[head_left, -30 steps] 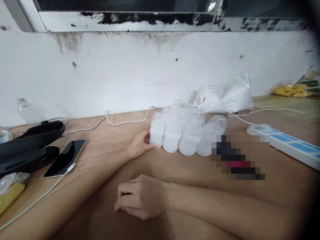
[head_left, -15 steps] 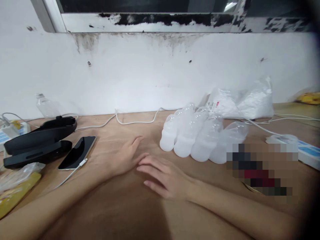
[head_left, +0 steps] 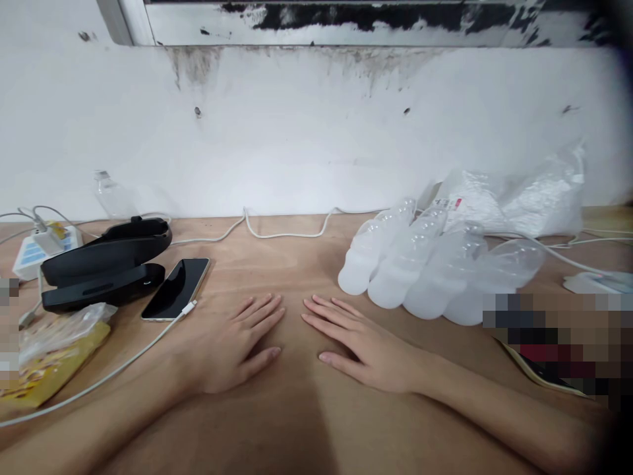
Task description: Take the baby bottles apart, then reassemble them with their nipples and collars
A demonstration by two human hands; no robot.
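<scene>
My left hand (head_left: 242,346) lies palm down on the wooden tabletop (head_left: 277,264), its fingers spread and holding nothing. Just above it is a smartphone (head_left: 177,288) with a dark screen; the white plug of a charging cable (head_left: 171,323) lies over its lower right edge. My right hand (head_left: 368,343) also rests palm down, fingers apart, with nothing in it. A gap separates the two hands. Nearest to the right hand is a row of translucent white, rounded plastic forms (head_left: 420,277), whose kind I cannot make out.
At left are a black hinged case (head_left: 106,251), a yellow snack bag (head_left: 74,363), a clear bottle (head_left: 111,196) and a power strip (head_left: 37,251). White plastic bags (head_left: 534,198) stand against the wall at right. Another cable (head_left: 287,235) runs along the back. Part of the right side is pixelated.
My hands, close together or touching before, have moved apart and flattened on the table with fingers spread. The view has shifted slightly left and down.
</scene>
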